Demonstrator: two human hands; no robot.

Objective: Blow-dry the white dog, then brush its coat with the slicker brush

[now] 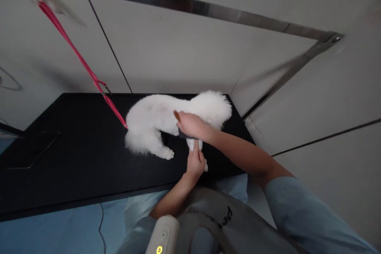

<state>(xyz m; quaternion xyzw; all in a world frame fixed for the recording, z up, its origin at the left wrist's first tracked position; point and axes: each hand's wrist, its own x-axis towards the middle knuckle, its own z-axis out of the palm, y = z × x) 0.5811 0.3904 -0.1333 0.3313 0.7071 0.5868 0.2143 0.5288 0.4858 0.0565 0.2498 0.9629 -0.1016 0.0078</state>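
Observation:
A small white fluffy dog point(157, 121) stands on a black grooming table point(74, 158), its head toward the right. A pink leash point(80, 61) runs from the upper left down to the dog's rear end. My right hand point(190, 126) rests against the dog's side, closed round a brush with a brown handle end and a dark head point(182, 133). My left hand point(195, 162) is below it, fingers wrapped round one of the dog's front legs near the table's front edge.
A metal grooming arm point(184, 4) spans the top and bends down at the right point(285, 75). White wall panels stand behind. A white dryer unit with a lit button point(162, 236) and a grey hose point(214, 214) hang at my chest.

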